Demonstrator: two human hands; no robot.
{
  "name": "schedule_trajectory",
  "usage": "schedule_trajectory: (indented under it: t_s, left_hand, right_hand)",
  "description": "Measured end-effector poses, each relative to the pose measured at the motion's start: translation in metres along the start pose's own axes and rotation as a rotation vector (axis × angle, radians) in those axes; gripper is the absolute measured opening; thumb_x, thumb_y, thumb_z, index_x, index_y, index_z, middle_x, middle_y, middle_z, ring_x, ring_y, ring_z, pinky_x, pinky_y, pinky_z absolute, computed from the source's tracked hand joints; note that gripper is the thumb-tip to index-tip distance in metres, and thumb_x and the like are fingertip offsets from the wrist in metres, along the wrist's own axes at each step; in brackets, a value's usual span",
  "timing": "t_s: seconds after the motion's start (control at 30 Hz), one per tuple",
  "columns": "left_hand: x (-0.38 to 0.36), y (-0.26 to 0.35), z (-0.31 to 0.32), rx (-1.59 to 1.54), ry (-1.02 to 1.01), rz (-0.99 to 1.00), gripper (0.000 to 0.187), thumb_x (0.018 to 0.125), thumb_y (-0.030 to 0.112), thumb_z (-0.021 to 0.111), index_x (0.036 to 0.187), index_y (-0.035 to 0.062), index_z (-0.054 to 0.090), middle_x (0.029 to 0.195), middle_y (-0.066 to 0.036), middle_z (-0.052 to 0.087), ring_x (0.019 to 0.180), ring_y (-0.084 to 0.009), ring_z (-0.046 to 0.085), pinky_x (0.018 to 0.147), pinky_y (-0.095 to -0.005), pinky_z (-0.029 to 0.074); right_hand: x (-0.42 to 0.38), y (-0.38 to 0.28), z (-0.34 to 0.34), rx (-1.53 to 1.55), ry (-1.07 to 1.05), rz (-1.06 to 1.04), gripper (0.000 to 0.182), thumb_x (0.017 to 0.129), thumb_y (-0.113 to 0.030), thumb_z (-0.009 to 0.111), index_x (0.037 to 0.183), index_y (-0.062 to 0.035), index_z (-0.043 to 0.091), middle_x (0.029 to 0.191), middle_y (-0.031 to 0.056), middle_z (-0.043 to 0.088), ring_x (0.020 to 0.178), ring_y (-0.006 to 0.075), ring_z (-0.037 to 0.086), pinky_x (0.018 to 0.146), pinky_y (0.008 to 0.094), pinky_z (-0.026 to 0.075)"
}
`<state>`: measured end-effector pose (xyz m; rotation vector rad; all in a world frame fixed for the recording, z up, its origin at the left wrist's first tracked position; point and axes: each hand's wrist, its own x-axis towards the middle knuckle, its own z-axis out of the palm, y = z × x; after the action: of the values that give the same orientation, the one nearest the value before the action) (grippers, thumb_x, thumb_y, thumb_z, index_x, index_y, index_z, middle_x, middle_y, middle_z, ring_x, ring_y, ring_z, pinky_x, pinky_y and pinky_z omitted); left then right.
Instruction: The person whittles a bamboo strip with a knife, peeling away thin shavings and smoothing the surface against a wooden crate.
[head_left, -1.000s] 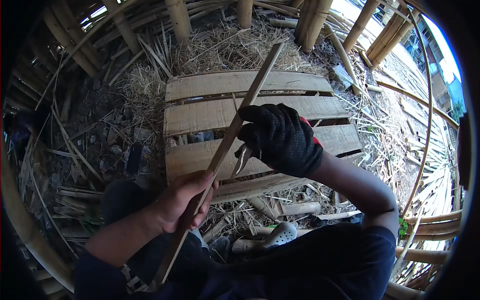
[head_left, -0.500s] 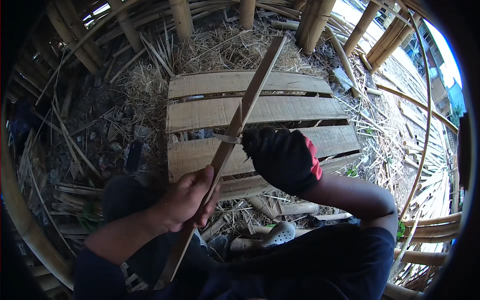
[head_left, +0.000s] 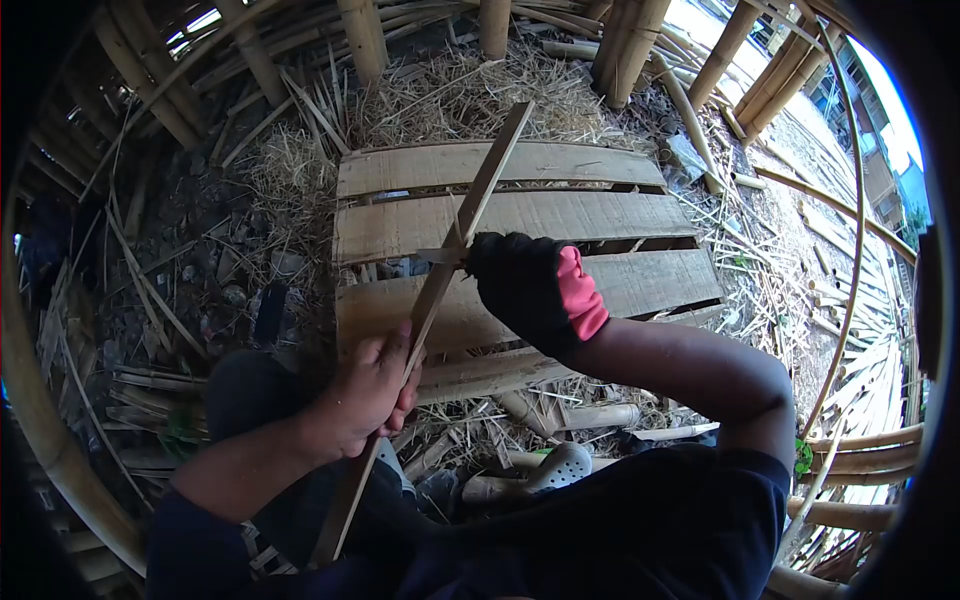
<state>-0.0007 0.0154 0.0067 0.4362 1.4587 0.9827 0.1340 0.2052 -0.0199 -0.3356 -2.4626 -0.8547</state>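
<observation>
A long flat bamboo strip (head_left: pixel 483 183) slants across the view, from over the slatted wooden platform (head_left: pixel 400 228) down toward my body. My bare left hand (head_left: pixel 365 395) is closed around its lower half, thumb on the upper face. In a black and red work glove, my right hand (head_left: pixel 530 290) grips a small knife (head_left: pixel 436 256). The handle is hidden in the glove. The blade lies across the strip, and its tip shows past the left edge. Just above the blade, a thin sliver (head_left: pixel 459 222) stands up from the strip.
Bamboo posts (head_left: pixel 630 50) stand behind the platform, with dry shavings (head_left: pixel 450 100) at their feet. Split bamboo pieces (head_left: pixel 850 390) lie in piles at the right. A perforated light shoe (head_left: pixel 562 467) shows below the platform. A bent bamboo strip (head_left: pixel 857 200) arcs along the right.
The bamboo strip's far end has shifted left and toward me. My gloved right hand and the knife have moved left and slightly up in view; the wrist has turned, showing more red.
</observation>
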Motion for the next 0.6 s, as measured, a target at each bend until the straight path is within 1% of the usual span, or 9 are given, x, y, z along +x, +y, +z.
schedule_trajectory:
  t_s: [0.07, 0.17, 0.27, 0.3, 0.33, 0.37, 0.43, 0.57, 0.6]
  left_hand:
    - [0.001, 0.001, 0.0, -0.001, 0.016, 0.004, 0.043, 0.107, 0.049, 0.032, 0.087, 0.0137, 0.046, 0.058, 0.003, 0.04, 0.038, -0.0039, 0.035, 0.032, -0.0193, 0.029]
    - [0.003, 0.005, 0.001, -0.017, 0.057, -0.015, 0.042, 0.107, 0.048, 0.031, 0.087, 0.0131, 0.046, 0.057, 0.003, 0.04, 0.038, -0.0036, 0.035, 0.032, -0.0194, 0.029]
    - [-0.009, 0.002, 0.011, 0.023, -0.016, -0.044, 0.044, 0.107, 0.047, 0.03, 0.087, 0.0113, 0.046, 0.056, 0.003, 0.039, 0.038, -0.0033, 0.036, 0.031, -0.0191, 0.029]
    - [-0.015, -0.002, 0.014, 0.054, -0.063, -0.057, 0.044, 0.107, 0.047, 0.03, 0.087, 0.0106, 0.046, 0.056, 0.003, 0.038, 0.038, -0.0033, 0.036, 0.031, -0.019, 0.029]
    - [-0.016, -0.008, 0.016, 0.07, -0.065, -0.08, 0.046, 0.107, 0.047, 0.03, 0.087, 0.0095, 0.045, 0.055, 0.003, 0.038, 0.037, -0.0036, 0.037, 0.031, -0.0191, 0.029]
    - [-0.017, -0.003, 0.014, 0.027, -0.089, -0.062, 0.045, 0.107, 0.048, 0.03, 0.087, 0.0096, 0.045, 0.055, 0.003, 0.039, 0.037, -0.0038, 0.037, 0.031, -0.0193, 0.029]
    - [-0.021, 0.015, 0.007, -0.06, -0.129, -0.023, 0.045, 0.107, 0.048, 0.031, 0.087, 0.01, 0.044, 0.055, 0.002, 0.04, 0.037, -0.0043, 0.037, 0.031, -0.0197, 0.03]
    - [-0.012, 0.012, -0.005, -0.09, -0.11, -0.003, 0.045, 0.106, 0.051, 0.033, 0.088, 0.0114, 0.045, 0.056, 0.002, 0.04, 0.039, -0.0059, 0.04, 0.033, -0.0202, 0.034]
    - [-0.012, 0.013, -0.005, -0.09, -0.082, -0.002, 0.045, 0.106, 0.051, 0.032, 0.088, 0.0117, 0.046, 0.057, 0.002, 0.041, 0.04, -0.0066, 0.042, 0.034, -0.0203, 0.035]
  right_hand:
    - [0.002, 0.002, 0.006, 0.091, -0.036, -0.012, 0.017, 0.093, -0.021, 0.053, 0.079, -0.011, 0.048, 0.062, -0.0013, 0.041, 0.05, 0.0144, 0.045, 0.044, 0.0335, 0.034]
    - [0.009, 0.001, -0.001, -0.044, 0.009, 0.01, 0.018, 0.092, -0.021, 0.053, 0.078, -0.0128, 0.047, 0.062, -0.0017, 0.041, 0.05, 0.0142, 0.046, 0.044, 0.0341, 0.035]
    - [0.006, 0.014, 0.039, -0.163, 0.134, 0.17, 0.017, 0.091, -0.02, 0.055, 0.076, -0.0156, 0.048, 0.062, -0.0018, 0.042, 0.049, 0.0152, 0.049, 0.042, 0.034, 0.034]
    - [0.006, 0.046, 0.058, -0.329, -0.249, 0.242, 0.014, 0.09, -0.019, 0.055, 0.076, -0.0145, 0.055, 0.061, 0.0034, 0.053, 0.05, 0.0209, 0.058, 0.043, 0.0365, 0.04]
    - [0.0, 0.095, 0.092, 0.17, -0.078, 0.419, 0.014, 0.088, -0.017, 0.056, 0.077, -0.011, 0.061, 0.065, 0.0103, 0.063, 0.056, 0.0271, 0.065, 0.046, 0.0395, 0.046]
    - [-0.001, 0.124, 0.098, 0.124, -0.227, 0.502, 0.019, 0.089, -0.014, 0.053, 0.076, -0.0083, 0.066, 0.072, 0.0175, 0.068, 0.067, 0.0325, 0.07, 0.056, 0.0437, 0.052]
    - [-0.007, 0.149, 0.079, -0.064, -0.353, 0.424, 0.017, 0.089, -0.017, 0.053, 0.082, -0.0117, 0.067, 0.076, 0.0111, 0.071, 0.07, 0.0307, 0.07, 0.055, 0.042, 0.052]
    - [-0.014, 0.117, 0.044, 0.071, -0.328, 0.28, 0.01, 0.088, -0.019, 0.059, 0.083, -0.0158, 0.068, 0.078, 0.0051, 0.069, 0.071, 0.0266, 0.07, 0.055, 0.0402, 0.053]
    - [-0.013, 0.104, 0.03, 0.158, -0.3, 0.298, 0.008, 0.088, -0.02, 0.06, 0.085, -0.0155, 0.066, 0.075, 0.0055, 0.066, 0.067, 0.0259, 0.069, 0.055, 0.0396, 0.052]
